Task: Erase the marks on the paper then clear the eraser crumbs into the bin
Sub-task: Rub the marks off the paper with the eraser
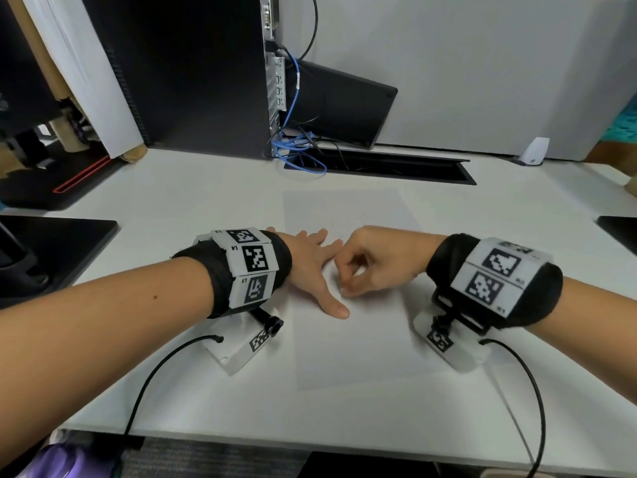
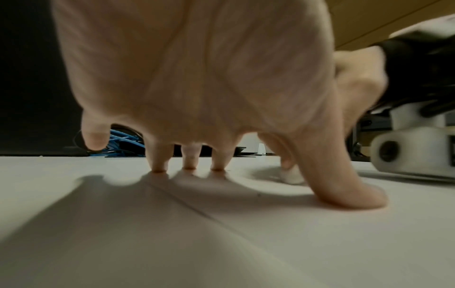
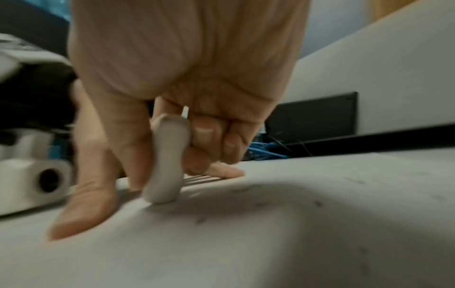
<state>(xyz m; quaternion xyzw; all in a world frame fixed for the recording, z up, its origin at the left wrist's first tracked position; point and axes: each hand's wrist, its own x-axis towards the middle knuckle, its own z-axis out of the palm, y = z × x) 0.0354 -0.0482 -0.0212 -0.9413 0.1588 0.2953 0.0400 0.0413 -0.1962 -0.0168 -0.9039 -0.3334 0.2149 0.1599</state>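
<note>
eraser (image 3: 167, 159) half-hidden in gripping right hand (image 1: 375, 262); left hand (image 1: 310, 267) flat on paper (image 1: 362, 339)

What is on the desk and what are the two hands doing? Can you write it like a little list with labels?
paper: white sheet lying flat on the white desk
left hand: spread flat, fingertips and thumb pressing the paper down
right hand: fingers curled round a white eraser
eraser: upright, its bottom end touching the paper
marks: faint pencil lines beyond the hands
crumbs: small dark specks on the paper
bin: not in view
behind: black computer tower, blue cables
</note>
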